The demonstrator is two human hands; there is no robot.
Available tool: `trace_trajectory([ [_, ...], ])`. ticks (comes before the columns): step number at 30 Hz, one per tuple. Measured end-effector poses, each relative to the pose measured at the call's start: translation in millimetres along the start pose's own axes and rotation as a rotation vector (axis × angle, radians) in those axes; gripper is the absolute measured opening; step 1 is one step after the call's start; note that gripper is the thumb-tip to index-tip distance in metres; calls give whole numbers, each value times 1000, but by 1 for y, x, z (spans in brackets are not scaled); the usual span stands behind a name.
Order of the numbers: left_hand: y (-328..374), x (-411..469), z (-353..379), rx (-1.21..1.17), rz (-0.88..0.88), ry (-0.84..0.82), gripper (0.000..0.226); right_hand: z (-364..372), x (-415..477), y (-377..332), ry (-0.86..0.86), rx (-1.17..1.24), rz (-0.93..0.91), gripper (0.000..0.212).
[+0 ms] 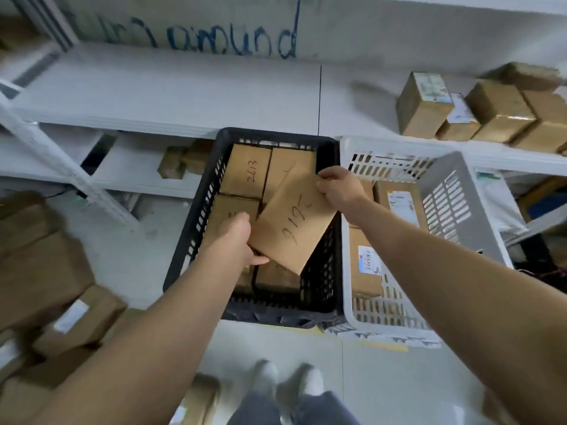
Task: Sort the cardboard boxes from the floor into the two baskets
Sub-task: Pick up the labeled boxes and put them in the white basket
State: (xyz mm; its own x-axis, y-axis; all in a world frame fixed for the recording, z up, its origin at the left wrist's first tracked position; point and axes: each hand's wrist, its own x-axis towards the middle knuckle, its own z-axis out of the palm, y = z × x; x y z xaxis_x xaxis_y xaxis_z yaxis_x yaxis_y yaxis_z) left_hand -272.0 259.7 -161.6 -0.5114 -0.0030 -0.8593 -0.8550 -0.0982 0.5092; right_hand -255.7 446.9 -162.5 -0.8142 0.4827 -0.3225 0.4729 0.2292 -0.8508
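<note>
Both hands pinch one box (293, 220): left hand (242, 240) grips the near corner, right hand (337, 187) the far. Looks light, stiff; opposite corners suit it, black basket (196, 216) below.

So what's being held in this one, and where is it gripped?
A cardboard box with handwritten numbers, held tilted over the black basket. The left hand grips its lower left corner, the right hand its upper right corner.

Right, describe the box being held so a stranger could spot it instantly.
Find the black basket on the floor, left of the white basket. Above it, the left hand and right hand hold a flat cardboard box. Unlike the packed boxes beneath, it sits tilted, with handwritten digits.
</note>
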Motion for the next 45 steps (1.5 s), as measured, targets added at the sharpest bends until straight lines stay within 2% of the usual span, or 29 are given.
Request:
trace_trajectory([
  [3,-17,9,-1,-59,-72,-29,12,12,15,10,-49,-75,16,31],
  [7,-36,25,-3,-129,-142,12,11,34,33,27,-86,-201,50,32],
  [10,-47,40,-4,-134,-170,20,31,50,37,38,-116,-319,85,42],
  [12,-51,50,-5,-125,-192,31,29,59,38,44,-157,-351,105,47],
  [17,-51,65,-10,-157,-218,48,15,75,42,60,-193,-297,169,53],
  [25,-43,86,-9,-202,-277,41,20,93,49,73,-66,-173,259,51],
  [32,-28,79,-13,-79,-305,-24,20,89,41,67,-31,-75,291,50],
  [36,-14,59,-18,-32,-331,-1,24,80,30,55,-14,-32,265,45],
  [38,-8,51,-17,61,-321,-37,24,74,23,45,10,15,233,42],
  [40,2,44,-14,185,-257,-76,48,65,15,34,47,65,201,41],
  [45,36,21,24,280,111,-303,36,36,-15,5,231,194,99,28],
])
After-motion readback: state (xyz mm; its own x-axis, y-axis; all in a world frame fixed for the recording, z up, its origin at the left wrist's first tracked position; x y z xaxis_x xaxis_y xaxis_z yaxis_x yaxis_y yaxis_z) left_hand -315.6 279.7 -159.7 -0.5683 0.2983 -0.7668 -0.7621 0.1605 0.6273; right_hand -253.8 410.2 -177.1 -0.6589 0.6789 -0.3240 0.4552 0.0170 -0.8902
